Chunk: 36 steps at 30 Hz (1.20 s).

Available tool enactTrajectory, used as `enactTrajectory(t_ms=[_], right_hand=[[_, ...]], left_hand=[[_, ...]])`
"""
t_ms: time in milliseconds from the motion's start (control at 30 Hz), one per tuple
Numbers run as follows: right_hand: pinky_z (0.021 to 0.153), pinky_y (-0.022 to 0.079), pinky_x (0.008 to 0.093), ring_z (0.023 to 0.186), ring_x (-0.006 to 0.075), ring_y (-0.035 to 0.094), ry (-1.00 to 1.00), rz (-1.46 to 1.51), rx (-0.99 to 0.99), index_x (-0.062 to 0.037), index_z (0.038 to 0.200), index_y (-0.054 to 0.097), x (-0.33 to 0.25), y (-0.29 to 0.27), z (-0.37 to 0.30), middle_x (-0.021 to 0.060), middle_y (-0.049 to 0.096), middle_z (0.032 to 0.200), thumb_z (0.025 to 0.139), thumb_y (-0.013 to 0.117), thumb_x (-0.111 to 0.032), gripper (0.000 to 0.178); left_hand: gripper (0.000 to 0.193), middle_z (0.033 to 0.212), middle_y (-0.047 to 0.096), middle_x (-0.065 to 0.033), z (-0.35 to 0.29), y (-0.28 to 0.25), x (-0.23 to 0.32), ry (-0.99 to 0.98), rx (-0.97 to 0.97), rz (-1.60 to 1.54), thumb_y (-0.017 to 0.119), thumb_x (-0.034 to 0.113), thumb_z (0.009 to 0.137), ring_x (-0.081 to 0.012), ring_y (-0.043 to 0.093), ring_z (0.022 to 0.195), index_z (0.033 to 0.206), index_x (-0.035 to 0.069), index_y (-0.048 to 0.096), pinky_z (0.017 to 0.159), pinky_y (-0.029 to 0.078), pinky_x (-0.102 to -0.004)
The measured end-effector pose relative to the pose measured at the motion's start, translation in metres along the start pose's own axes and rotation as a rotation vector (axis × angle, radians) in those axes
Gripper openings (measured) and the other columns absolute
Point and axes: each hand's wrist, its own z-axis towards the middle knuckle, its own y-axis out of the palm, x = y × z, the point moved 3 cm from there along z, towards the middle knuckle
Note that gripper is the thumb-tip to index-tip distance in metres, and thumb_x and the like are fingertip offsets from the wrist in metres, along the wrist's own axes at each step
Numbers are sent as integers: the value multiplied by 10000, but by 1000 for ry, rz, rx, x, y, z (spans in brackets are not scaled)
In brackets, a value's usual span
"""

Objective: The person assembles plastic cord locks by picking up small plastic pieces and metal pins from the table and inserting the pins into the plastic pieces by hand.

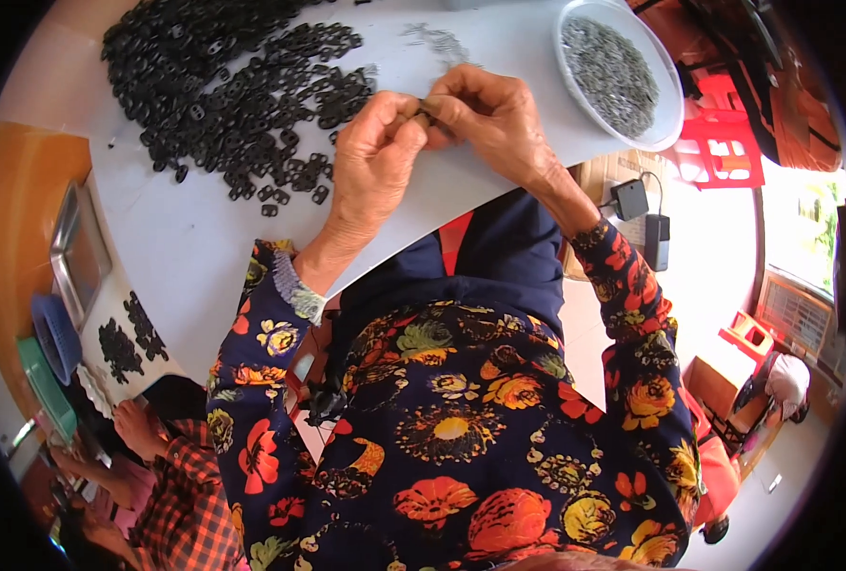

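My left hand (pixel 373 147) and my right hand (pixel 494 114) meet over the near side of the white table (pixel 223 252). Fingertips of both pinch a small dark part (pixel 425 109), mostly hidden between them. A big heap of black plastic pieces (pixel 223 86), small and with two holes each, spreads over the table to the left of my hands. Just beyond my fingers lie several thin grey metal pieces (pixel 434 40). Off to my right, a round white tub (pixel 672 105) holds a mass of similar small metal pieces (pixel 611 78).
Two people sit at the lower left, one in a checked shirt (pixel 199 495), by a table with small black piles (pixel 120 350), a metal tray (pixel 72 252) and a blue basket (pixel 56 333). Red plastic stools (pixel 718 152) and black power adapters (pixel 657 243) are at the right.
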Motion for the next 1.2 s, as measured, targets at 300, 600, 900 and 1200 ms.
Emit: enactTrajectory(t_ms=[300, 600, 900, 1200], right_hand=[[605, 438, 182, 649, 36, 509, -20, 177, 49, -2, 853, 616, -7, 9, -3, -11, 606, 722, 911, 620, -116, 128], [652, 469, 201, 653, 55, 542, -92, 240, 88, 8, 934, 594, 8, 6, -2, 13, 618, 774, 913, 609, -102, 113], [620, 459, 200, 647, 48, 526, -20, 230, 46, 15, 907, 605, 4, 6, -4, -2, 596, 755, 885, 619, -58, 77], [626, 464, 201, 657, 47, 524, -2, 239, 47, 17, 911, 612, 3, 7, -6, 1, 596, 756, 883, 624, -65, 87]], left_hand=[[102, 793, 658, -38, -1, 0, 0, 21, -13, -163, 551, 97, 910, -36, 542, 714, 948, 3, 568, 631, 428, -188], [120, 711, 617, -8, 7, -12, 17, -1, -81, 155, 566, 130, 915, -51, 508, 629, 928, 14, 596, 613, 424, -208], [210, 872, 555, -102, 63, -105, 54, 550, 49, 1313, 589, 34, 803, -295, 499, 941, 1011, 41, 611, 889, 420, -384], [94, 892, 550, -130, 66, -106, 51, 666, -45, 1347, 595, 56, 811, -291, 499, 894, 887, 4, 615, 806, 437, -369]])
